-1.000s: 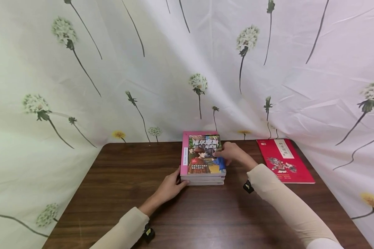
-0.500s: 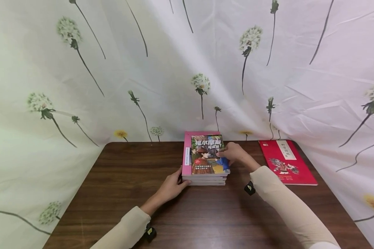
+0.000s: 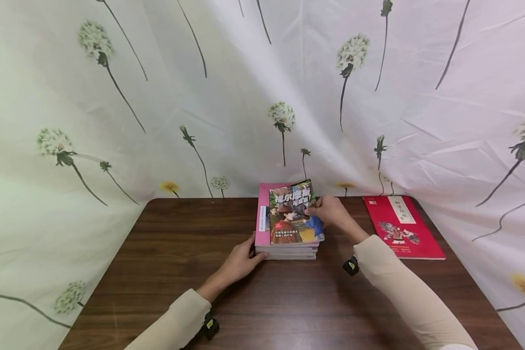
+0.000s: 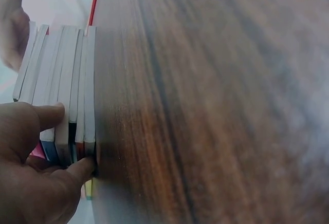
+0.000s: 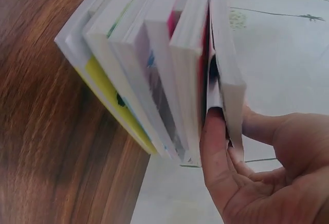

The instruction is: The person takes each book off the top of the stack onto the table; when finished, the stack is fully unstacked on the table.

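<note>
Now the top book (image 3: 290,226) has tipped up: its far edge stands raised and turned a little, where a second ago it lay flat and square on the stack (image 3: 285,253). Half a second ago it had already slid to the right, and a wider strip of the pink book (image 3: 263,237) under it shows along the left side.

The right hand (image 3: 331,212) pinches the top book by its right edge, thumb on the cover and fingers underneath; the gap between finger and thumb is only as wide as the book is thick. The right wrist view shows the finger (image 5: 216,149) pushed in between it and the rest, with a dark slit opened there.

The left hand (image 3: 240,261) has stayed put at the near left corner of the stack, thumb (image 4: 50,116) across the page edges and fingers round the side, gripping loosely or firmly, I cannot tell which. It seems to steady the lower books.

The red book (image 3: 402,233) lies flat on the table (image 3: 179,243), apart to the right. As I judge it, the top book is now nearly parted from the pile, though its near edge looks to be resting on it yet
</note>
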The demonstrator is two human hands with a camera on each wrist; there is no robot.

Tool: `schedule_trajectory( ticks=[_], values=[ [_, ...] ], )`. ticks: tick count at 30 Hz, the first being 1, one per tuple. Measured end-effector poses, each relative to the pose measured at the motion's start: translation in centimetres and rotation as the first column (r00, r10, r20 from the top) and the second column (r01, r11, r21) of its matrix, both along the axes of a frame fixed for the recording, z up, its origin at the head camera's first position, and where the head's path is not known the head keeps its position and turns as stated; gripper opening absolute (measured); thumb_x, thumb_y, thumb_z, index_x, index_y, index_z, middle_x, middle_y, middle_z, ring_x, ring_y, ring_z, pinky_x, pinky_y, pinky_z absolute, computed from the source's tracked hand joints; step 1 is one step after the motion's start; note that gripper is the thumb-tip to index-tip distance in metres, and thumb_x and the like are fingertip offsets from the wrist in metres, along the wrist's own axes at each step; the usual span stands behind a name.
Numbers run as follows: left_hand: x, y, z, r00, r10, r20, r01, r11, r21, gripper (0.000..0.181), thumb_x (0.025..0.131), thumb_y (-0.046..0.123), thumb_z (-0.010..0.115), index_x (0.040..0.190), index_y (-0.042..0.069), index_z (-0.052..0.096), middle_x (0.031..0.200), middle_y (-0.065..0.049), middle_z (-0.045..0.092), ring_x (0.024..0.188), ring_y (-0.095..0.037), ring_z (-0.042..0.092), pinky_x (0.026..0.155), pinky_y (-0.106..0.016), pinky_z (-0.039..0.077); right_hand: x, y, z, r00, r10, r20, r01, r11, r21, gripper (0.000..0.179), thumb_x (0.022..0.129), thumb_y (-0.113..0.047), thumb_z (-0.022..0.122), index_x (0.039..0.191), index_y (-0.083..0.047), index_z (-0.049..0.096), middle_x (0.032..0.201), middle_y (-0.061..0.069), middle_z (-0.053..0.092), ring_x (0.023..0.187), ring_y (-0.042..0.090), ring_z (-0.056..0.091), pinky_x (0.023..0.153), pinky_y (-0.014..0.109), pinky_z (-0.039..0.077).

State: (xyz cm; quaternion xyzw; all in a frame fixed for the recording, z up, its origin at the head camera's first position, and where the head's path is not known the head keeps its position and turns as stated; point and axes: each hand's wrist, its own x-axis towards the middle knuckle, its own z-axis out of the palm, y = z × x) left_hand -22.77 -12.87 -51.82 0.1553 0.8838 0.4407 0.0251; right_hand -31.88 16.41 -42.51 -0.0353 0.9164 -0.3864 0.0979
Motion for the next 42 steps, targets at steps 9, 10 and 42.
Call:
schedule_trajectory(
  ticks=[9, 10, 42],
  values=[
    [0.0, 0.0, 0.0, 0.999, -0.002, 0.038, 0.001, 1.000, 0.016, 0.077, 0.106, 0.023, 0.069, 0.167, -0.001, 0.029, 0.164, -0.024, 0.046, 0.150, -0.036, 0.049, 0.116, -0.050, 0.050, -0.2, 0.8, 0.7, 1.000, -0.021, -0.015, 0.019, 0.993, -0.114, 0.036, 0.105, -0.022, 0.069, 0.077, -0.009, 0.050, 0.066, -0.001, 0.042, 0.059, 0.014, 0.038, 0.056, 0.030, 0.035],
    [0.0, 0.0, 0.0, 0.999, 0.001, 0.043, -0.002, 1.000, 0.018, 0.077, 0.106, 0.023, 0.069, 0.167, 0.000, 0.028, 0.164, -0.023, 0.046, 0.151, -0.035, 0.048, 0.117, -0.050, 0.049, -0.2, 1.0, 0.8, 1.000, -0.020, -0.013, 0.018, 0.991, -0.136, 0.030, 0.106, -0.021, 0.068, 0.083, -0.007, 0.055, 0.070, 0.001, 0.047, 0.061, 0.015, 0.041, 0.057, 0.032, 0.038],
    [-0.1, 0.1, -0.1, 1.000, -0.003, -0.003, 0.003, 1.000, 0.003, 0.077, 0.106, 0.023, 0.069, 0.167, 0.002, 0.029, 0.162, -0.022, 0.049, 0.148, -0.034, 0.052, 0.116, -0.048, 0.050, 2.0, 7.2, 4.7, 0.996, -0.092, -0.015, 0.086, 0.968, -0.235, 0.034, 0.110, -0.019, 0.058, 0.128, 0.009, 0.062, 0.081, 0.000, 0.065, 0.064, 0.008, 0.059, 0.057, 0.026, 0.052]
  ],
)
